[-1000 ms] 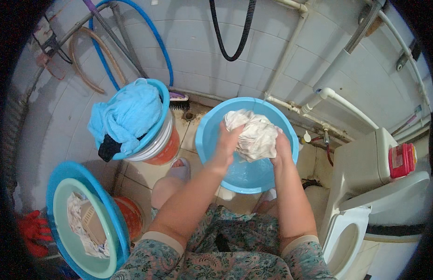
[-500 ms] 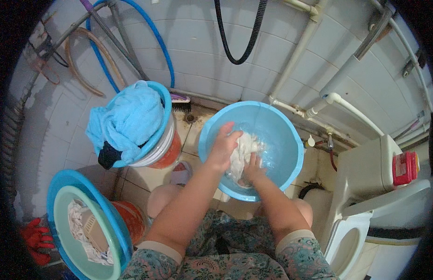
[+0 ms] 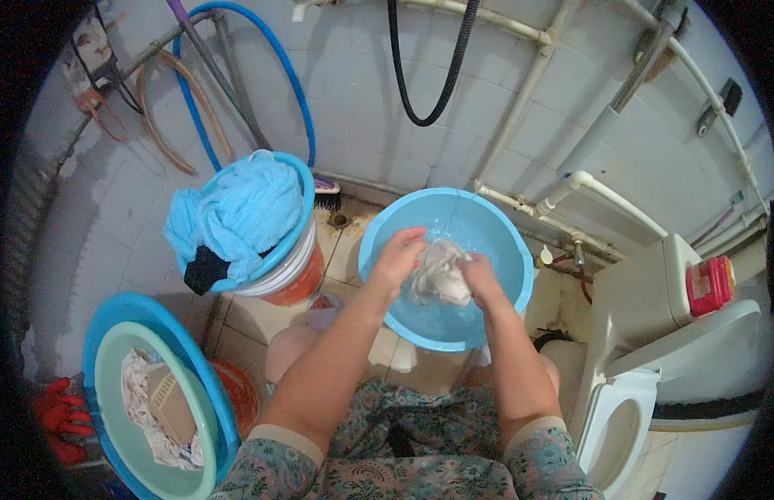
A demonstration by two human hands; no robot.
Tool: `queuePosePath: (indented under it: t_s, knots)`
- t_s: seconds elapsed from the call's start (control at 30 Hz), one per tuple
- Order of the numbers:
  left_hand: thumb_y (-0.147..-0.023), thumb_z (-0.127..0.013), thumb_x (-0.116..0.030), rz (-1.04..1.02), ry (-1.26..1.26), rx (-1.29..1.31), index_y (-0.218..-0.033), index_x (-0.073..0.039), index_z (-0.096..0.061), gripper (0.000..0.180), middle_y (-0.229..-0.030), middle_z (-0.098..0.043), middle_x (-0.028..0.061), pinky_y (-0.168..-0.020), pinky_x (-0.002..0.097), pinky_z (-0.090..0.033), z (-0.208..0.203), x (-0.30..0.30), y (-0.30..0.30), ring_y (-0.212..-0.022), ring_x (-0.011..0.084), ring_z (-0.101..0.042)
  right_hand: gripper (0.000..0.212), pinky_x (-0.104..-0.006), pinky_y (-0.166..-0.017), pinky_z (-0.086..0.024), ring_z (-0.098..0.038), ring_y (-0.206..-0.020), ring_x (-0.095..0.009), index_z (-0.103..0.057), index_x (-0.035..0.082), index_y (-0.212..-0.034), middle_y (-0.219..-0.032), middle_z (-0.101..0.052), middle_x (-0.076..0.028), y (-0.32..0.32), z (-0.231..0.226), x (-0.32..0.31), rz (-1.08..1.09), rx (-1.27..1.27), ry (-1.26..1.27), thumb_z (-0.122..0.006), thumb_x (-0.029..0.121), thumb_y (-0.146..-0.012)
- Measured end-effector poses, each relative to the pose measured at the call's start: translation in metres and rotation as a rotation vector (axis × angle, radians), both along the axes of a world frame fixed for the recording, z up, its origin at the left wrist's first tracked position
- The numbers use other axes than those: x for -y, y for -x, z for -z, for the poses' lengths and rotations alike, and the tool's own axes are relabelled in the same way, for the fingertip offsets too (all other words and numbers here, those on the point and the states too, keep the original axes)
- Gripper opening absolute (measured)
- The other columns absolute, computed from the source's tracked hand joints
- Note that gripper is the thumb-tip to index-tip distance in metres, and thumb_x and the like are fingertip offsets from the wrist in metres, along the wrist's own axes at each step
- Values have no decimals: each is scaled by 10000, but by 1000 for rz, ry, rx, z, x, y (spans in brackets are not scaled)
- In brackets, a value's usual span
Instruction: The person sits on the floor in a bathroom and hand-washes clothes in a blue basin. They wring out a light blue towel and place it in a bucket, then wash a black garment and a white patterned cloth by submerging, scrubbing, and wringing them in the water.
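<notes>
We've got wet, crumpled cloth [image 3: 442, 279] in a round plastic basin [image 3: 508, 250]; right grip [image 3: 481, 281] pinching it, left grip [image 3: 397, 258] half-uncurled alongside.

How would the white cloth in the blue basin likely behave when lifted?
The white cloth is probably floppy, judging by its crumpled folds. It may feel heavy for its size and drip, with water around it.

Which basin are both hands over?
The middle basin: left hand and right hand over it, at the white cloth. The pale green basin, blue basin around it, and basin under the blue towel have neither.
</notes>
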State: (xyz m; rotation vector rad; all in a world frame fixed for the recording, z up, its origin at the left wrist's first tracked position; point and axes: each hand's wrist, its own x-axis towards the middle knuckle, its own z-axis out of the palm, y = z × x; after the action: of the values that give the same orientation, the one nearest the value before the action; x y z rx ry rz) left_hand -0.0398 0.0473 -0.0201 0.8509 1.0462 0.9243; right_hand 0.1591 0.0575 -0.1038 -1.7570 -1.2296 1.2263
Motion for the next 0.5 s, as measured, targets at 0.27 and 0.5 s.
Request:
queuePosePath:
  t_s: [0.27, 0.5]
  knots:
    - [-798, -617, -237, 354, -623, -376, -1258, -43, -393, 547, -1210, -460, 137, -958, 325, -337, -29, 17, -5, -1130, 218, -431, 411, -389, -800, -514, -559, -990, -286, -447, -43, -1151, -1124, -526, -185, -12, -148, 35, 221, -1100, 96, -281, 265, -936]
    - [-851, -533, -132, 17, -223, -78, -1066, 9, -511, 258, -944, -579, 76, -758, 303, -442, 9, -2, -12, -873, 163, -541, 380, -394, -789, -516, -551, -955, -292, -410, -4, -1176, -1081, -514, -187, -28, -109, 41, 323, -1162, 129, -368, 267, -912]
